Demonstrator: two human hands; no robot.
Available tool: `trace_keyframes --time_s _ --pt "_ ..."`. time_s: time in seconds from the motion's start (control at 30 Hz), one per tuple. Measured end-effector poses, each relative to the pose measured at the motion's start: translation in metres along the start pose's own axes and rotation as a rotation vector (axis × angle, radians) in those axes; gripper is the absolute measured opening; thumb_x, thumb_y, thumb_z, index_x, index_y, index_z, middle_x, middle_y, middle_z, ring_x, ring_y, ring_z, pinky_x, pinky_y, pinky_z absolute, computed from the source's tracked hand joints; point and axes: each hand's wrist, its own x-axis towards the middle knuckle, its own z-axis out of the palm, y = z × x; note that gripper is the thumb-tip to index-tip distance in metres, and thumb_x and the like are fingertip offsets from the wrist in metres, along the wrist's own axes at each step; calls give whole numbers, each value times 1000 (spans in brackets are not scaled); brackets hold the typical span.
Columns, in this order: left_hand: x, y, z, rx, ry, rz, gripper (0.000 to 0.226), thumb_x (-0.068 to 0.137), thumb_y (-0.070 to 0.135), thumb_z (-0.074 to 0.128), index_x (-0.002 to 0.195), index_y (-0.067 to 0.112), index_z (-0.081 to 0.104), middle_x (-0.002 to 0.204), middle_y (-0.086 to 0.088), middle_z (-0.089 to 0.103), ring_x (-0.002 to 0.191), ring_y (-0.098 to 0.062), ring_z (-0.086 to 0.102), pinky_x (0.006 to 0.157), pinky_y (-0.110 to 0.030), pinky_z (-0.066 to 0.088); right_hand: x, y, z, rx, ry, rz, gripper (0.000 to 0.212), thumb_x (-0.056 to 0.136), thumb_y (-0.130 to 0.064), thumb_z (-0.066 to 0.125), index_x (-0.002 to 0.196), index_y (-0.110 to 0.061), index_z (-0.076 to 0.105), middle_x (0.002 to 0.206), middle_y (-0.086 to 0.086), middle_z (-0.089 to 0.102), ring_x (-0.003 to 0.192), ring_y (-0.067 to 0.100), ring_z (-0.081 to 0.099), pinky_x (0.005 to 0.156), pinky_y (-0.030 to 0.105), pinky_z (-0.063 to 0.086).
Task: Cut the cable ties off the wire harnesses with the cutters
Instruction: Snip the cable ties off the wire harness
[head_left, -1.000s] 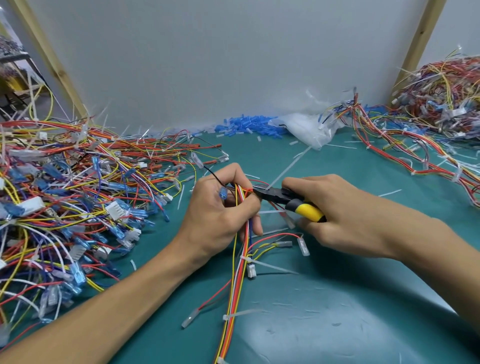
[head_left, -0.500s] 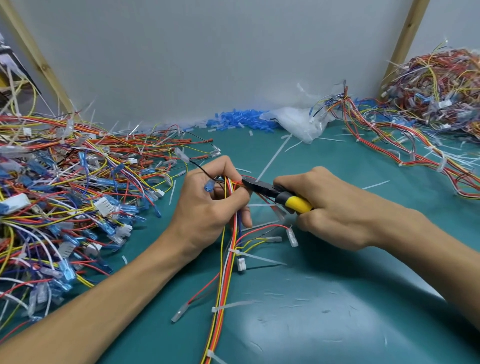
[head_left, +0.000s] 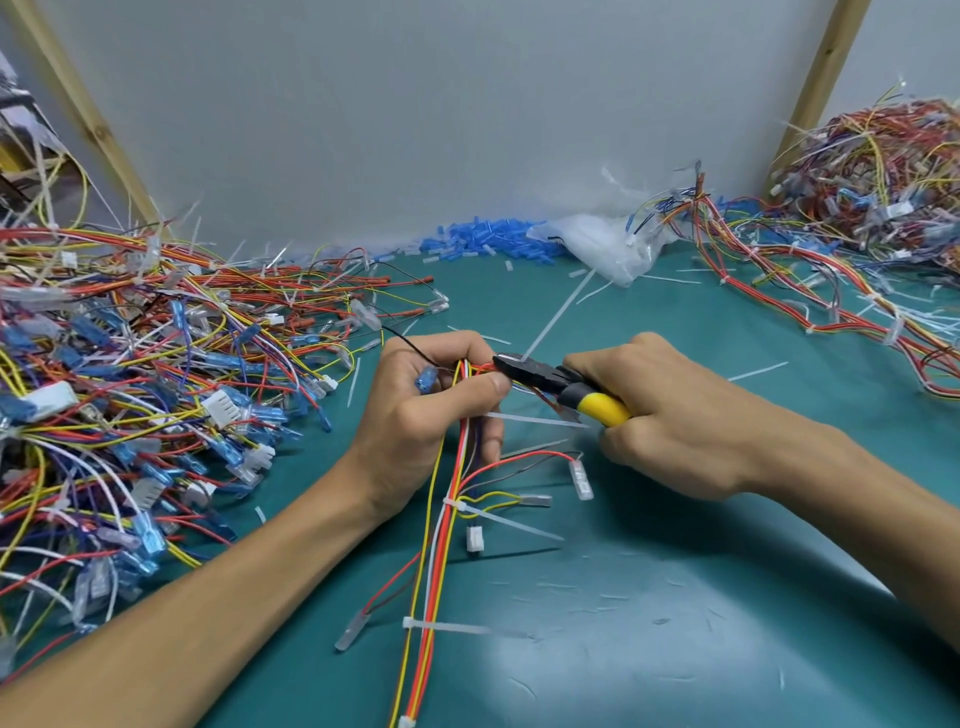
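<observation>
Left hand (head_left: 426, 415) gripping wire harness (head_left: 447, 519) just over worktop (head_left: 675, 597), fingers curled round it. Right hand (head_left: 675, 431) squeezing yellow-handled cutters (head_left: 540, 376), tip sitting at bundle beside left thumb. Cable tie (head_left: 454, 505) and lower tie (head_left: 408, 622) waiting on same harness. Snipped tie (head_left: 756, 371) lying loose. Left heap (head_left: 130, 389) and right heap (head_left: 883, 182) sitting alongside; which is finished, cannot tell. Judging plenty left. No writing readable.
</observation>
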Motion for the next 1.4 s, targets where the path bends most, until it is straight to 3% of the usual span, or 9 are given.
trace_keyframes --time_s 0.17,0.43,1.0,1.13,1.27,1.4 --pt "-1 1 1 -1 3 -2 19 83 1 61 67 6 52 52 -11 46 38 -28 54 45 -27 42 0 1 1 3 3 -4 15 63 -13 49 65 -24 38 59 11 38 60 26 29 51 44 26" --pt "-2 0 -1 -13 -26 2 21 77 19 69 69 10 53 52 -13 47 39 -29 57 47 -28 44 0 1 2 -3 -8 0 13 61 -14 48 66 -20 38 60 12 38 59 24 28 51 44 26" --pt "-2 -4 -5 -42 -19 10 24 78 17 70 75 4 51 52 -19 49 39 -30 58 47 -27 46 0 1 2 16 -6 -31 15 61 -13 47 67 -21 36 62 6 38 58 20 27 51 37 23" --pt "-1 -4 -5 -60 -8 7 24 78 17 70 76 3 50 51 -18 50 39 -29 57 48 -27 47 3 3 6 17 27 -51 14 64 -13 47 68 -22 37 61 7 38 61 25 31 52 42 27" --pt "-1 -4 -5 -51 -12 24 28 79 17 68 77 -3 49 52 -31 43 38 -29 56 48 -25 46 3 6 6 -10 58 -88 15 67 -15 48 72 -27 42 64 4 45 64 30 37 52 50 37" --pt "-2 -4 -5 -37 -8 48 24 80 17 67 75 1 51 52 -31 43 38 -28 56 47 -25 45 1 9 3 -65 92 -103 20 66 -19 51 76 -29 36 64 3 44 67 35 40 54 54 41"
